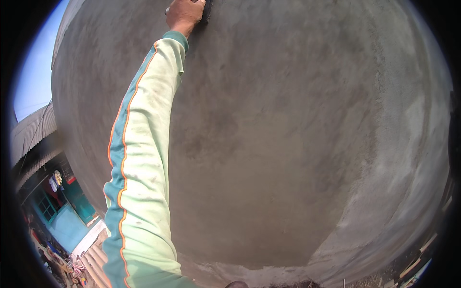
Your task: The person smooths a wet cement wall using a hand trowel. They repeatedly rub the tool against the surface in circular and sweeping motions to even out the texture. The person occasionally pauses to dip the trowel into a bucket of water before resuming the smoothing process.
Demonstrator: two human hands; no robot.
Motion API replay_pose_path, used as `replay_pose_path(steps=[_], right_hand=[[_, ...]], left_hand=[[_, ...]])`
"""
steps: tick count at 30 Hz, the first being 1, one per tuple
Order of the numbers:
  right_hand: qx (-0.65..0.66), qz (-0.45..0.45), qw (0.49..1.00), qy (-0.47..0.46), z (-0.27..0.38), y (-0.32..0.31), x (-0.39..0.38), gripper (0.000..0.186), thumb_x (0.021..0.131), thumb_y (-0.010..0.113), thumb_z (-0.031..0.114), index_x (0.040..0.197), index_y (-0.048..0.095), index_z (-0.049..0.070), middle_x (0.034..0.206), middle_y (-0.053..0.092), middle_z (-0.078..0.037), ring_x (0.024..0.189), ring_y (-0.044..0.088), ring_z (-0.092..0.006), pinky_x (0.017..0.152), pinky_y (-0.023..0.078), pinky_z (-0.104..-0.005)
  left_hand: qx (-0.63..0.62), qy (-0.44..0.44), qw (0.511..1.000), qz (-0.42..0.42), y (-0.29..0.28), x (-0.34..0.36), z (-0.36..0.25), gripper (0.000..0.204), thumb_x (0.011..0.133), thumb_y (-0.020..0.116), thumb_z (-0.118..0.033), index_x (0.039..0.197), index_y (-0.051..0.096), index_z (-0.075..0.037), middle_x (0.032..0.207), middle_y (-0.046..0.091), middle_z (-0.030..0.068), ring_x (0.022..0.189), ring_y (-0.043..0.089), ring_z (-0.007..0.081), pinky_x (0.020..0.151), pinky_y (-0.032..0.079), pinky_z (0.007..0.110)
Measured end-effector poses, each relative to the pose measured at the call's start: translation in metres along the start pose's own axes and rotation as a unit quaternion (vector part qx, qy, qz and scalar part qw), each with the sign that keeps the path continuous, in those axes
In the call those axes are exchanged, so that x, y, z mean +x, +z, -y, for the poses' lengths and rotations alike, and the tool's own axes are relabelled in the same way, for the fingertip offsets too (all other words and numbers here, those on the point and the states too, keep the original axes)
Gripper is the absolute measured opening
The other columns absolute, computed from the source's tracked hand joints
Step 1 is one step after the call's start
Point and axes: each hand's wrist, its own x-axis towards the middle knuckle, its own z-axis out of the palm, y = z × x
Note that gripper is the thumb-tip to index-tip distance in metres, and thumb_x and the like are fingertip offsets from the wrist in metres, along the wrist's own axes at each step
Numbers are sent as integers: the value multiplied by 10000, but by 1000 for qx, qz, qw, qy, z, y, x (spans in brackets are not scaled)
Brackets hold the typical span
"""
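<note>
The left hand, fingers curled round a dark flat-bladed plastering tool, presses it to the damp grey cement-rendered wall near the top edge. The smooth wall spreads wide rightward and downward; at left it ends against a corrugated roof.

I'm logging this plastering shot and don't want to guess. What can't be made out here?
- Dark tool in the left hand: head view, cut off by the top edge and covered by the hand.
- Right hand: not in view.
- Items on the ground at lower left: too small and dark.
</note>
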Motion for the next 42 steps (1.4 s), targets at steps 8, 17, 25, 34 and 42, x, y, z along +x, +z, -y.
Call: replay_pose_path(steps=[8,17,25,34,42], right_hand=[[-1,-24,1000,-20,-12,20,1,500,1030,588,528,946,728,56,956,738,-229,942,708,-453,822,565,-562],[-19,-50,997,-53,-31,45,17,486,1028,595,531,922,694,67,932,717,-213,925,689,-440,796,547,-557],[56,-91,992,-67,-29,38,20,508,1045,573,528,935,684,44,961,706,-237,930,669,-456,802,520,-563],[9,-33,996,-78,-45,26,33,518,1059,546,504,1095,717,17,1024,716,-256,980,664,-484,847,509,-579],[4,-32,998,-60,-30,10,4,486,1056,553,485,1180,721,46,1049,725,-250,1016,678,-466,861,525,-569]], left_hand=[[-87,16,995,-42,24,-6,25,512,869,780,-294,1314,718,-48,1229,751,220,1192,697,412,1058,532,486],[-58,162,985,12,37,-73,-80,452,945,716,-392,1297,716,-108,1315,704,126,1189,686,352,1028,542,484],[35,-57,997,-45,27,-11,-37,417,948,717,-340,1274,715,-79,1225,740,132,1155,708,345,1008,551,477],[-120,165,977,55,67,-154,-215,335,922,743,-256,1184,688,-54,1155,690,124,983,745,365,830,614,486],[-70,153,985,29,24,-98,-64,401,921,757,-316,1189,663,-33,1224,686,133,1043,734,362,879,607,501]])
